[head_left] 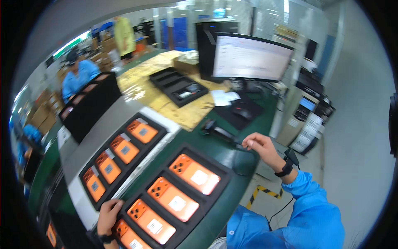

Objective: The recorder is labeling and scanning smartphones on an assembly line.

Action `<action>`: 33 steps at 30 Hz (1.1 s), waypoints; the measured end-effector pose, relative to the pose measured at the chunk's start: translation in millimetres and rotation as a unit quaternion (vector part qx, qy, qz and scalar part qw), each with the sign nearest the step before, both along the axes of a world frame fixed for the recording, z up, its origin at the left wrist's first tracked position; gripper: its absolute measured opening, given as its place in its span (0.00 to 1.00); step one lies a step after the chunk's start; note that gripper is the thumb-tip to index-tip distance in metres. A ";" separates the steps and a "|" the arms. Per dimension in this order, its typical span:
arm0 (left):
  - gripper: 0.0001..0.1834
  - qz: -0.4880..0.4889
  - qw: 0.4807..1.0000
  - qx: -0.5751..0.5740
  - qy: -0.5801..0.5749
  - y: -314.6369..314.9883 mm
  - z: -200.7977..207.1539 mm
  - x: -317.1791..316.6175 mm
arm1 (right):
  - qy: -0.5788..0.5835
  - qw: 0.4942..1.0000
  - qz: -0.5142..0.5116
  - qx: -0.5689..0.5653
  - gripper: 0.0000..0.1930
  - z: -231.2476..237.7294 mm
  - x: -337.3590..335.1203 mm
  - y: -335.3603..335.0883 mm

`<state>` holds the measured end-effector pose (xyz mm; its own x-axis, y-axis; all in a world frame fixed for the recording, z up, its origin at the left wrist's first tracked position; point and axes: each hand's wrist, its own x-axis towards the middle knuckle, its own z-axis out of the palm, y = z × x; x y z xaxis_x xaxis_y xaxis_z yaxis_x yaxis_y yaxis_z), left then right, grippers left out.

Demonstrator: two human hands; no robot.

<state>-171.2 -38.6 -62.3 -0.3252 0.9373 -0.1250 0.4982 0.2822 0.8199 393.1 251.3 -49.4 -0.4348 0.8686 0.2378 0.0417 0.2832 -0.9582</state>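
Green matting covers the long workbench [226,145] before me, in a factory hall with cardboard cartons stacked at the far left and blue partitions at the back. At far left, a seated co-worker in a blue smock [78,76] works behind a black bin [89,103] holding more devices.

My left hand [108,216] rests at the lower left, fingers spread flat and gripping nothing, fingertips on the near corner of the near black tray [209,199]. That tray lies diagonally on the matting and holds four orange phones [174,203] face down, each in its own recess, each with a camera cluster at its upper left corner and a pale label on its back. The uppermost one shows glare.

Just beyond it, on a grey strip of the bench, a second black tray [155,143] holds four more orange phones of the same kind, labels grey.

Further back at centre, an empty-looking black tray [178,85] sits on a yellowish board. A monitor [251,56] stands lit behind it, with a mouse [241,112] on a dark pad below.

My right hand [261,145], in a blue sleeve with a dark wrist strap, is closed in a pinch on the handle end of a black handheld scanner [217,130] lying on the bench edge. Pale floor with yellow-black tape lies at right.
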 end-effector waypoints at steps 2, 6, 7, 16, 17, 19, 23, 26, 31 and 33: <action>0.16 -0.002 0.998 -0.019 0.052 -2.3 7.9 -0.1 | -0.006 0.994 -0.110 -0.005 0.11 -18.9 64.8 14.4; 0.27 -0.230 0.949 0.023 0.214 -33.3 7.3 -24.7 | -0.024 0.922 -0.384 0.046 0.09 -52.1 210.2 41.5; 0.27 -0.235 0.951 0.009 0.203 -38.3 2.7 -32.1 | -0.036 0.885 -0.456 0.083 0.08 -53.4 236.6 46.3; 0.26 -0.171 0.950 -0.046 0.257 -31.8 13.7 -7.9 | -0.020 0.840 -0.542 -0.009 0.23 -26.1 364.1 68.0; 0.26 -0.170 0.950 -0.047 0.258 -33.5 12.3 -8.9 | -0.019 0.841 -0.541 -0.010 0.23 -20.9 360.7 66.9; 0.26 -0.158 0.951 -0.049 0.260 -35.3 14.9 -3.9 | 0.134 0.892 -0.405 -0.149 0.23 -11.7 346.2 64.5; 0.27 -0.113 0.967 -0.067 0.217 -26.5 19.8 7.1 | 0.148 0.899 -0.374 -0.172 0.22 0.7 347.3 63.9; 0.28 -0.212 0.956 0.002 0.204 -28.1 3.4 -25.2 | -0.055 0.897 -0.427 -0.104 0.19 4.1 358.5 64.8; 0.28 -0.207 0.955 0.019 0.212 -29.3 4.8 -20.7 | -0.179 0.879 -0.368 -0.246 0.19 12.7 382.0 49.5; 0.18 -0.079 0.989 0.020 0.122 -15.8 8.1 5.9 | -0.116 0.915 -0.286 -0.261 0.17 -4.5 379.8 44.8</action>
<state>-165.3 -54.4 -54.2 -0.1907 0.9814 -0.0232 0.7176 0.1555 0.6789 772.9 296.1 -53.9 0.1394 0.9387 -0.3152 0.2586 -0.3418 -0.9035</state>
